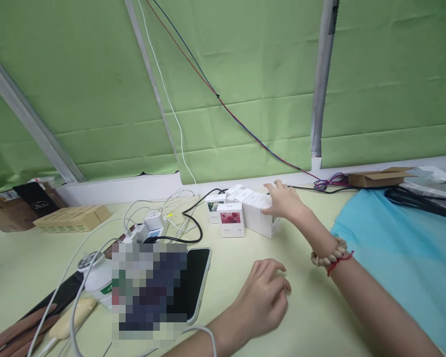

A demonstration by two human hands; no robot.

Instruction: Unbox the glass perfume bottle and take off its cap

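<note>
1. Boxes of small, white cardboard stand in a row toward the back of the pale yellow tabletop.
2. White square box with a pink-flower picture stands at the row's front left.
3. Right hand is at the row's right end, thumb and fingers parted; whether it grips a box, I cannot tell.
4. Left hand, half open with loosely curled fingers, holds nothing visible, right of a black-screened, pale-edged phone.

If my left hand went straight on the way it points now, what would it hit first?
Your left hand points up and rightward in the picture, so it would probably meet your right forearm first, near the beaded bracelet; depth is unclear, so it might pass underneath.
</note>
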